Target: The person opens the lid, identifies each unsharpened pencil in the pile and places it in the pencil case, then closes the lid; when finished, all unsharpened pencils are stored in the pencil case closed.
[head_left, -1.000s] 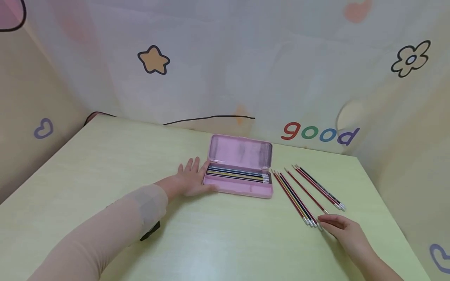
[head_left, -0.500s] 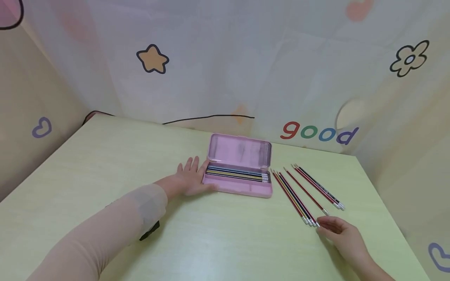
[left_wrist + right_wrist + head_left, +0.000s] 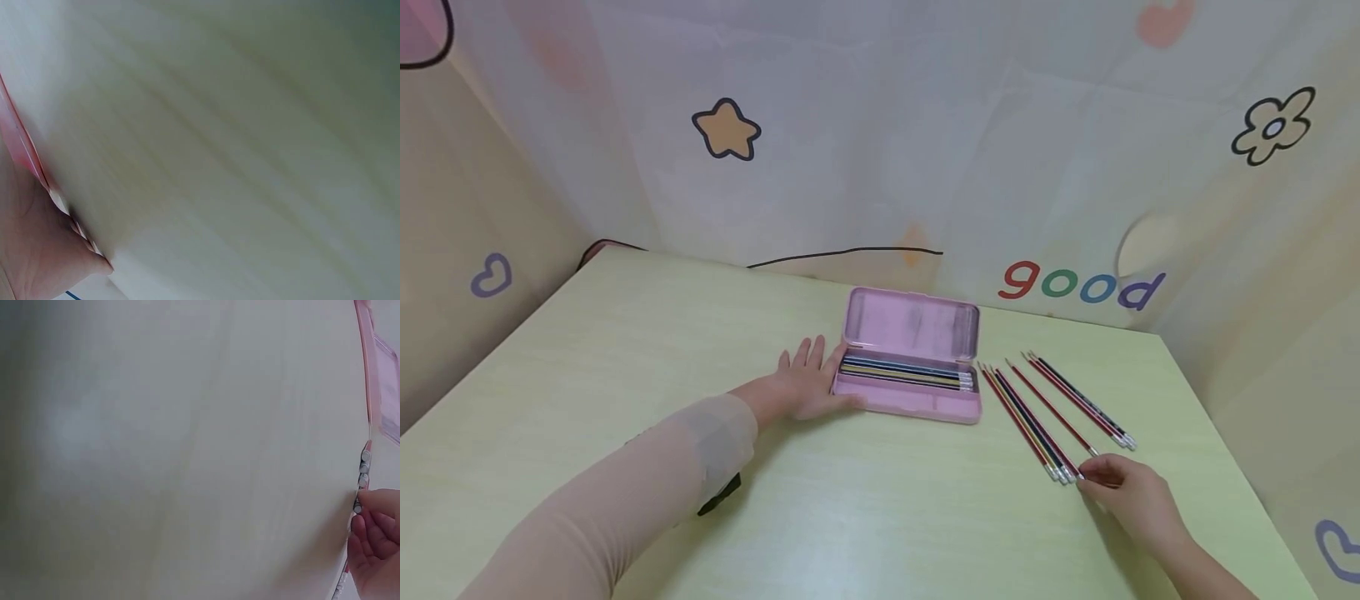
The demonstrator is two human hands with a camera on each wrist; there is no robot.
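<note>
A pink pencil case [image 3: 895, 402] lies with its lid raised in the head view, holding several striped pencils [image 3: 910, 373]. My left hand [image 3: 808, 392] rests with spread fingers along the case's left end, thumb at the front corner; in the left wrist view only part of this hand [image 3: 44, 244] shows. To the right of the case, several pencils [image 3: 1026, 421] lie side by side, eraser ends toward me. Thumb and forefinger of my right hand [image 3: 1135, 500] pinch the eraser end of the rightmost, a red pencil [image 3: 1017, 395]. The right wrist view shows that hand [image 3: 378, 534] at the white-tipped ends.
A single red pencil [image 3: 1052, 407] lies just right of that group, its eraser end close to my right fingers. Farther right is another small group of red and black pencils [image 3: 1078, 398]. The pale table [image 3: 647, 333] meets a printed cloth [image 3: 850, 192] behind.
The eraser end of the rightmost pencil in the group has shifted slightly away from me, nearer in line with the others. My right hand moved slightly; my left hand stayed put.
</note>
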